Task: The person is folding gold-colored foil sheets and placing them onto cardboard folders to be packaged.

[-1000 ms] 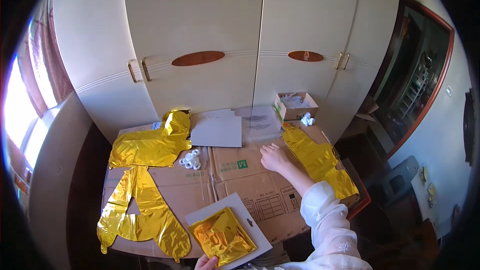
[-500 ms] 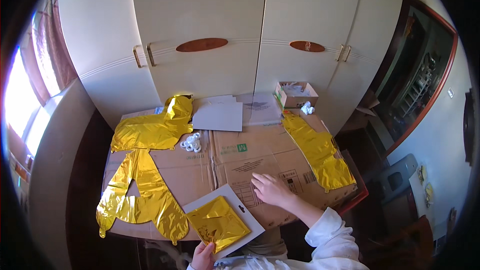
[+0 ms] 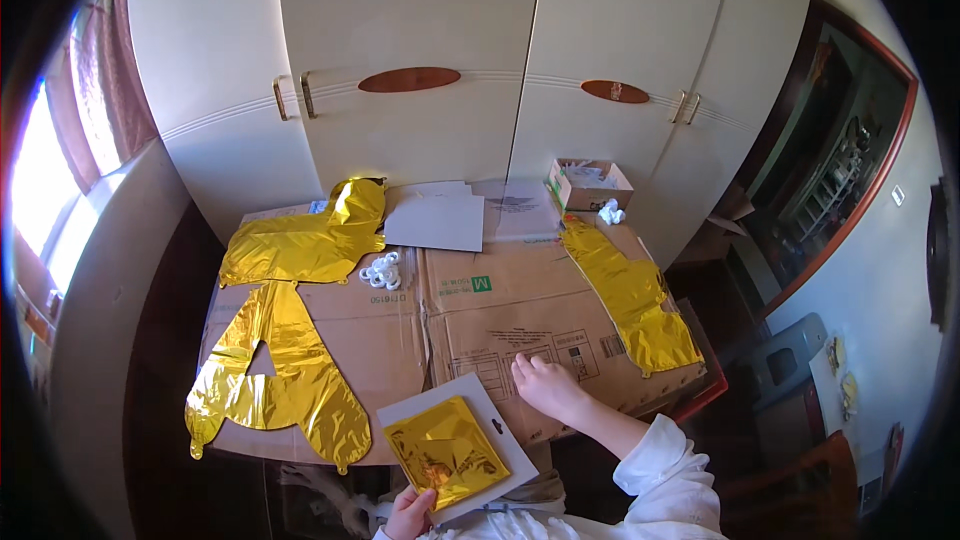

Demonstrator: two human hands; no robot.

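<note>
My left hand [image 3: 411, 513], at the lower edge, grips the bottom corner of a light grey card [image 3: 514, 460] with a folded gold foil balloon [image 3: 447, 451] on it. The thumb presses on the foil, and a dark hanging slot shows near the card's right corner. My right hand [image 3: 549, 388] is over the cardboard to the right of the card, its fingers curled together; whatever is in them, if anything, is hidden. Flat on the left lies an A-shaped gold foil balloon [image 3: 330, 402]. Another gold foil balloon [image 3: 285, 249] lies behind it.
Flattened cardboard [image 3: 385, 340] covers the table. A third gold foil balloon [image 3: 640, 300] lies along the right side. White rings [image 3: 381, 271], grey cards [image 3: 436, 222] and a small open box [image 3: 592, 195] beside a crumpled white piece [image 3: 611, 212] lie farther back, before a white wardrobe [image 3: 410, 10].
The fingers of my right hand have drawn closer together, and the hand has shifted slightly right. My left hand has moved the card slightly right and tilted it. The view has shifted a little.
</note>
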